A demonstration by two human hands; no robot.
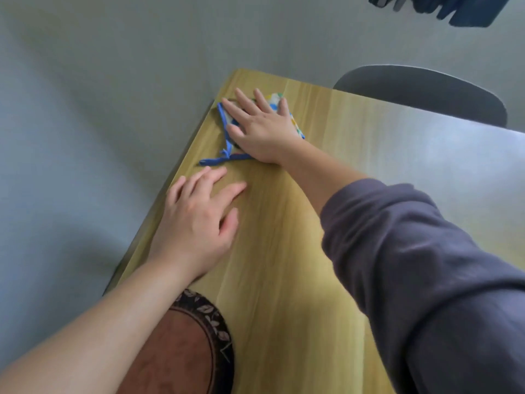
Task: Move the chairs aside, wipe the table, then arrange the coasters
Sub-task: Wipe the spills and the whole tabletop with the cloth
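Note:
My right hand point(260, 127) lies flat with straight fingers on a small cloth point(227, 132) with a blue border and a colourful print, near the far left corner of the wooden table point(284, 251). The hand covers most of the cloth. My left hand point(199, 220) rests palm down on the tabletop close to the left edge, fingers spread and holding nothing. A round brown coaster point(196, 345) with a dark leaf-patterned rim lies at the near left of the table, partly under my left forearm.
A dark grey chair point(426, 92) stands behind the table's far edge at the right. Grey floor surrounds the table on the left and beyond. A dark blue object point(454, 9) shows at the top right corner. Glare washes out the table's right part.

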